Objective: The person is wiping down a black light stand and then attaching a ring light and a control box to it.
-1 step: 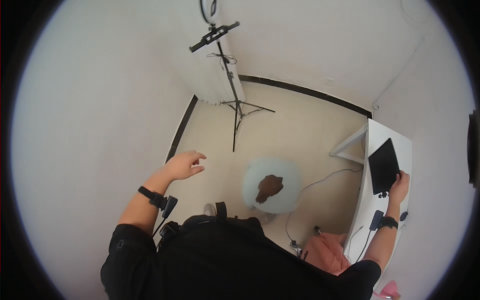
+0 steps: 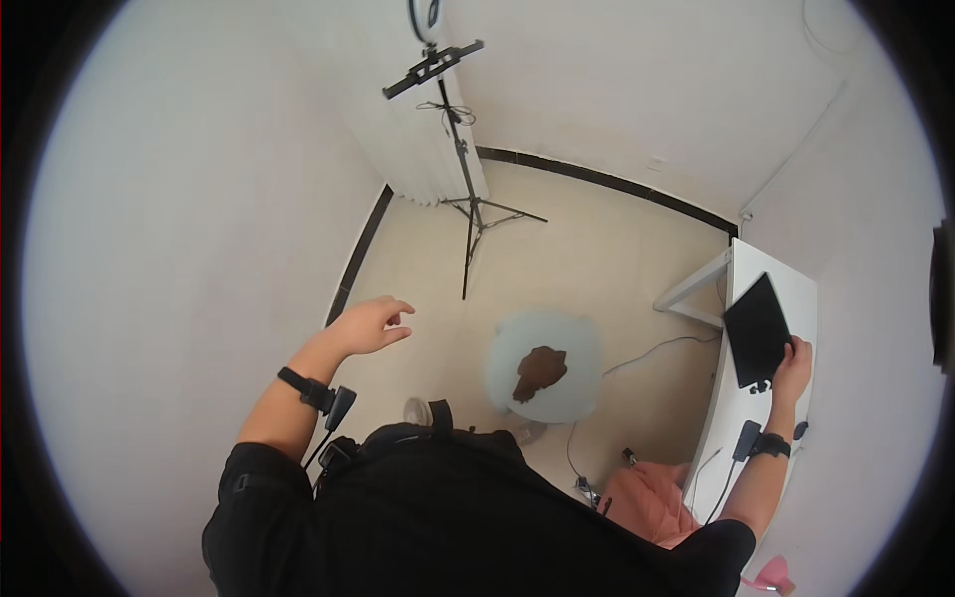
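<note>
On my left, my left hand [image 2: 373, 324] hovers over the floor, thumb and fingers apart, with nothing in it. At the right, my right hand [image 2: 793, 366] grips the near right edge of a thin, flat black rectangular panel, like a tablet [image 2: 758, 328]. This panel is over the white table [image 2: 771, 261]; whether it rests on the top or is lifted off it, I cannot tell. Small dark pieces [image 2: 760, 386] show at its near edge beside my hand. Both wrists wear black straps with small dark devices and cables.
A pale blue stool [image 2: 500, 373] with a brown cloth-like piece [image 2: 540, 372] stands before me. Farther off is a black tripod stand [image 2: 470, 194] by a white curtain [image 2: 418, 169]. Pink fabric [image 2: 647, 500] and a grey cable [image 2: 657, 350] lie near the table.
The black panel has shifted slightly left over the table, with my right hand still on it. My left hand keeps nearly the same place and pose.
</note>
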A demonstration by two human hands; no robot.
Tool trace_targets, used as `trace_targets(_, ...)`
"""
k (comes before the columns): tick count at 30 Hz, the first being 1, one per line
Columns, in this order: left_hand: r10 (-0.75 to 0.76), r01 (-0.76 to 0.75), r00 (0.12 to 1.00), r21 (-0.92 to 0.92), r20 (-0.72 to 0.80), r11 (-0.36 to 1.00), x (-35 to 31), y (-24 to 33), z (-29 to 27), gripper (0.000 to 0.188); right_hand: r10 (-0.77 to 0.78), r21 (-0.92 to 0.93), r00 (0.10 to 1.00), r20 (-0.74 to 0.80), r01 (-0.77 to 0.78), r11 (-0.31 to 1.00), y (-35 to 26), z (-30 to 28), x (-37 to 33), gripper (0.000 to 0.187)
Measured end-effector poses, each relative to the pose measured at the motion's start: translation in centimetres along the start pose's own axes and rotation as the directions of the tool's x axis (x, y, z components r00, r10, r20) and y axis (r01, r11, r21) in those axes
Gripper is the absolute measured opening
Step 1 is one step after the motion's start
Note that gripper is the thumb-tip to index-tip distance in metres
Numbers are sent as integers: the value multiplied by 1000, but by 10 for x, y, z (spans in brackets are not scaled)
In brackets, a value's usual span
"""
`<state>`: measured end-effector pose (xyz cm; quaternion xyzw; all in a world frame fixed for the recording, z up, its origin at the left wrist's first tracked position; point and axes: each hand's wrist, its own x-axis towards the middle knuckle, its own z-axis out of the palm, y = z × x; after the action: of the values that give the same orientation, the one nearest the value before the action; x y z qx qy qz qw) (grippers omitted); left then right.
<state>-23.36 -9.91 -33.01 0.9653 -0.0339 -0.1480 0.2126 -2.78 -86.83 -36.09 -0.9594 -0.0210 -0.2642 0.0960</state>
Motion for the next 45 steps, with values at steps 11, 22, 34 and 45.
trace_targets(11, 341, -122, 934, -806, 104, 579, 29, -62, -6, 55, -314, 599, 832, 457, -26, 800, -466, -61, 3, 16)
trace_targets(22, 171, 100, 983, -981, 71, -168, -27, -249, -36, 46, -315, 647, 642, 700, -381, 661, -686, 54, -8, 38)
trace_targets(34, -139, 47, 985, -936, 101, -348, 6, -318, -38, 39, -382, 469, 344, 858, -828, 307, -717, 145, -67, 42)
trace_targets(45, -298, 66, 929, -892, 218, -448, 216, -312, -35, 39, -232, 452, 406, 884, -869, 201, -686, 352, 55, 25)
